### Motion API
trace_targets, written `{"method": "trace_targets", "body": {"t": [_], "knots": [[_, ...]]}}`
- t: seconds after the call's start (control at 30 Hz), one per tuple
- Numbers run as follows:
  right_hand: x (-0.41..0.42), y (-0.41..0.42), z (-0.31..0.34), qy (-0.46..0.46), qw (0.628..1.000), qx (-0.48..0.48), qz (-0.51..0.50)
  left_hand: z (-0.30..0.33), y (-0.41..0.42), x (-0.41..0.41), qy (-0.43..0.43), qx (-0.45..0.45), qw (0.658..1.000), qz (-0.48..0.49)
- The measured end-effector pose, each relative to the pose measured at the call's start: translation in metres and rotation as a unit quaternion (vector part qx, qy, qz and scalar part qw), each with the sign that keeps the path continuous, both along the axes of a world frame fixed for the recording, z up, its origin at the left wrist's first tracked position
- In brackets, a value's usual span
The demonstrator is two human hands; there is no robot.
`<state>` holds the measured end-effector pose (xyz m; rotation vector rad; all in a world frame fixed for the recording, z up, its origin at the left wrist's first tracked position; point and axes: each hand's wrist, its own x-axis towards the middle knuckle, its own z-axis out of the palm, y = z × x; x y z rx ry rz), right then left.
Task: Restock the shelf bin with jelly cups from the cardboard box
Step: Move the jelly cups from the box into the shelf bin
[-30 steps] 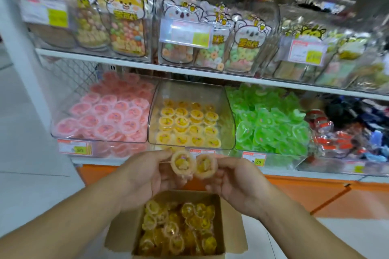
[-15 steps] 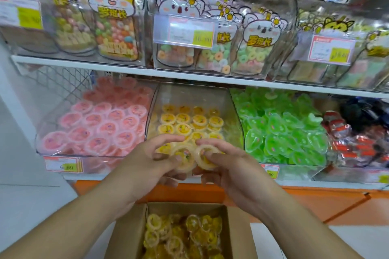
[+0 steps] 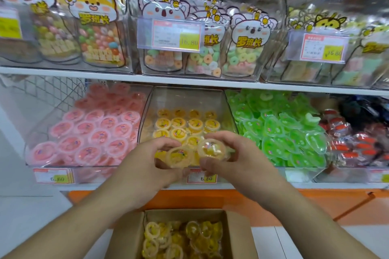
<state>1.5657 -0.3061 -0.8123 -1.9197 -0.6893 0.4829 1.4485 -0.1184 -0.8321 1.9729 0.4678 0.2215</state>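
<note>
My left hand (image 3: 145, 166) grips a yellow jelly cup (image 3: 179, 156) by its rim. My right hand (image 3: 237, 161) grips a second yellow jelly cup (image 3: 211, 149), tilted toward me. Both cups hover side by side at the front edge of the clear middle shelf bin (image 3: 185, 99), which holds several rows of yellow jelly cups (image 3: 179, 123) and has bare room at its back. Below my arms an open cardboard box (image 3: 237, 235) holds a loose heap of yellow jelly cups (image 3: 181, 237).
Left of the middle bin stands a bin of pink jelly cups (image 3: 94, 132); right of it a bin of green jelly cups (image 3: 280, 130). A white shelf board (image 3: 189, 83) above carries clear bins of bagged candy. Price tags (image 3: 202, 176) line the lower shelf edge.
Both hands have risen from just above the box up to the front of the middle bin, each still carrying its cup. The view has moved closer to the shelf.
</note>
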Motion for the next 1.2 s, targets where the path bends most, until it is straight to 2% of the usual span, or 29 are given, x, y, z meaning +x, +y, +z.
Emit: {"method": "trace_targets", "body": {"t": [0.17,0.37,0.47,0.53,0.7,0.93,1.07,1.2], "knots": [[0.035,-0.004,0.009,-0.184,0.981,-0.03,-0.055,0.001,0.008,0.04,-0.018,0.111,0.994,0.002],[0.054,-0.007,0.004,-0.27,0.96,-0.065,-0.04,-0.032,0.025,0.126,0.013,0.2,0.98,-0.01],[0.059,-0.009,-0.002,-0.314,0.944,-0.096,-0.023,-0.052,0.031,0.151,0.02,0.184,0.983,-0.006],[0.061,-0.009,-0.004,-0.322,0.941,-0.102,-0.021,-0.066,0.035,0.162,0.048,0.233,0.971,-0.028],[0.064,-0.007,-0.003,-0.329,0.939,-0.096,-0.027,-0.071,0.034,0.163,0.106,0.32,0.941,-0.005],[0.062,-0.009,-0.005,-0.327,0.938,-0.109,-0.029,-0.066,0.035,0.144,0.102,0.35,0.931,-0.019],[0.061,-0.009,-0.005,-0.322,0.94,-0.107,-0.032,-0.063,0.04,0.13,0.063,0.373,0.923,-0.069],[0.06,-0.009,-0.006,-0.325,0.939,-0.112,-0.033,-0.064,0.039,0.124,0.071,0.393,0.912,-0.093]]}}
